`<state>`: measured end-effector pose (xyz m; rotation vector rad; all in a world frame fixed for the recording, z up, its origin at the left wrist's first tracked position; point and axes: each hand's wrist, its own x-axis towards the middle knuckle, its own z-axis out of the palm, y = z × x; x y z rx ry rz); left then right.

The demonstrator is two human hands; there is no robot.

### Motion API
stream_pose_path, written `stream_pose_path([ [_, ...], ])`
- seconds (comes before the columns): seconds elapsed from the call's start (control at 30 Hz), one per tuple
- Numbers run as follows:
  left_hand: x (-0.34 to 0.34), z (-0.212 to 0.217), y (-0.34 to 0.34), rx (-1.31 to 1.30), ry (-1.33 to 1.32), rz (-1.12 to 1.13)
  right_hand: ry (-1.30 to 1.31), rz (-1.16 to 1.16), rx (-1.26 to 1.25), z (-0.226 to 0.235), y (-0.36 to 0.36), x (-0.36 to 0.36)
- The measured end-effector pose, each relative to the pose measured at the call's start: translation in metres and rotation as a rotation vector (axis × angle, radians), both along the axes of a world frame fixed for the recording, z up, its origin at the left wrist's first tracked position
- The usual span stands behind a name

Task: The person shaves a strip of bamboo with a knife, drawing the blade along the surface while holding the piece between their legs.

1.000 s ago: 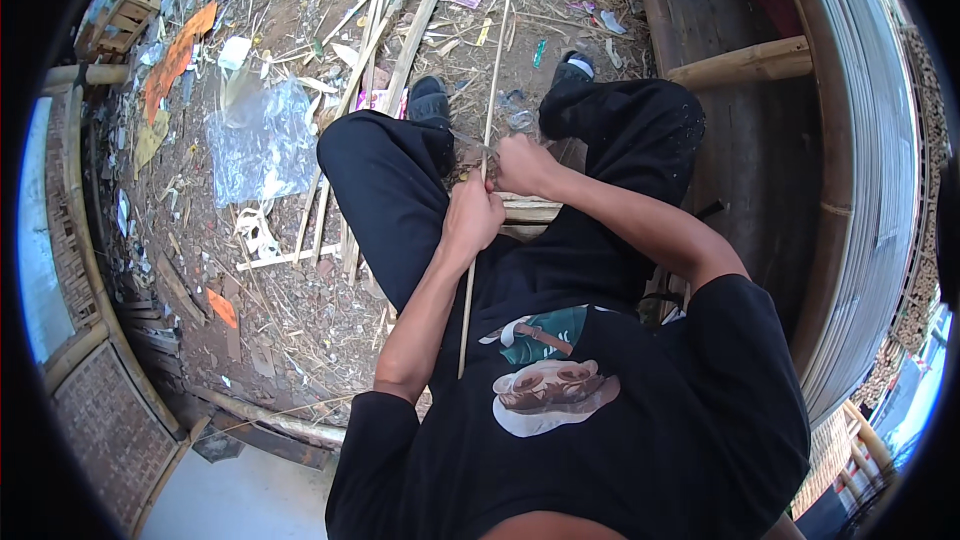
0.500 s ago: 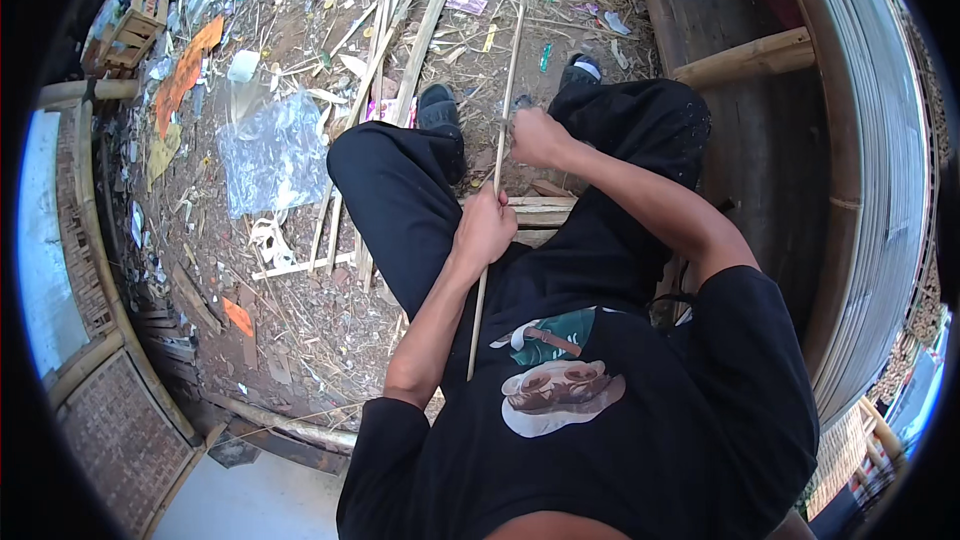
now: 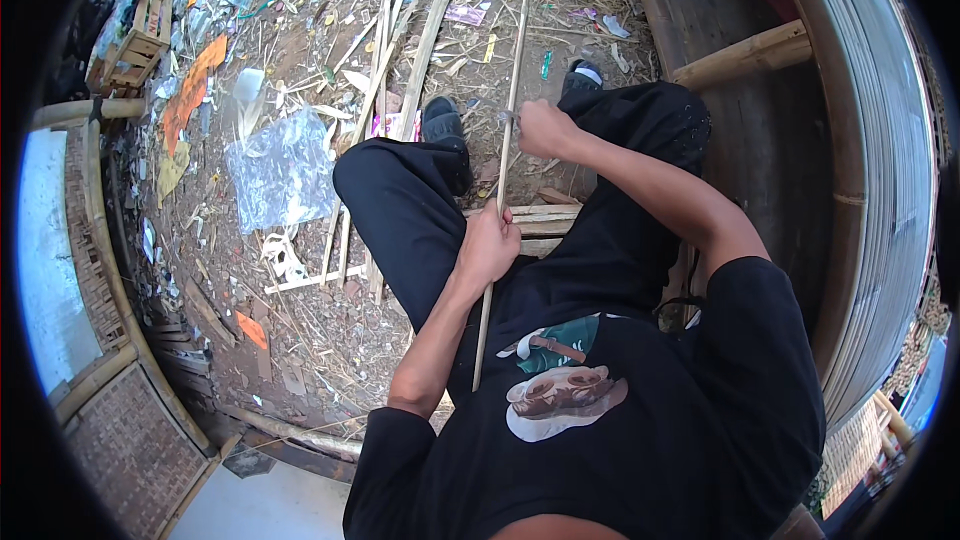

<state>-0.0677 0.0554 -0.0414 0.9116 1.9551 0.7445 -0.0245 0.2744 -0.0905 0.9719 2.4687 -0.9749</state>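
I sit with my legs in black trousers stretched over littered ground. A long thin bamboo strip (image 3: pixel 514 70) runs from my lap out past my shoes. My left hand (image 3: pixel 488 246) grips the strip near my left knee. Farther out, my right hand (image 3: pixel 543 128) is closed against the strip, with a small metal blade (image 3: pixel 505 118) showing at the fist. The strip's near end pokes out below my left hand, over my black shirt.
Split bamboo slats (image 3: pixel 405 60) lie on the ground ahead, beside a clear plastic sheet (image 3: pixel 285 175) and orange scraps (image 3: pixel 195 90). Short bamboo pieces (image 3: pixel 545 225) lie under my legs. A thick bamboo pole (image 3: pixel 745 55) and a curved slatted bamboo wall (image 3: pixel 880 190) stand on the right.
My right hand has slid outward along the strip, away from my left hand. The left hand has kept its grip near the knee.
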Motion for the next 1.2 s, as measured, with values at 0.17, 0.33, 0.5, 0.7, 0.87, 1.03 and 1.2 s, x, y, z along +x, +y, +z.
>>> stream_pose_path([
  [0.17, 0.000, 0.001, -0.005, 0.025, -0.017, -0.019, 0.030, 0.001, 0.099, -0.004, 0.022, 0.001],
  [0.33, 0.000, 0.027, -0.017, 0.026, -0.157, 0.022, 0.235, -0.176, 0.022, -0.030, 0.044, -0.010],
  [0.5, -0.008, 0.019, -0.023, 0.004, -0.526, 0.161, 0.559, -0.544, -0.746, 0.005, 0.038, 0.002],
  [0.7, -0.015, 0.021, -0.007, -0.197, -0.433, 0.078, 0.697, -0.477, -1.396, 0.019, 0.046, 0.013],
  [0.87, -0.027, 0.026, 0.031, 0.053, -0.666, 0.185, 0.515, -0.355, -0.957, 0.047, 0.010, 0.007],
  [1.03, -0.050, 0.000, 0.051, 0.067, -0.879, 0.217, 0.488, -0.049, -0.384, 0.033, -0.011, 0.014],
  [1.2, -0.041, -0.013, 0.052, 0.072, -0.455, 0.195, 0.366, 0.064, 0.062, 0.015, -0.007, 0.022],
])
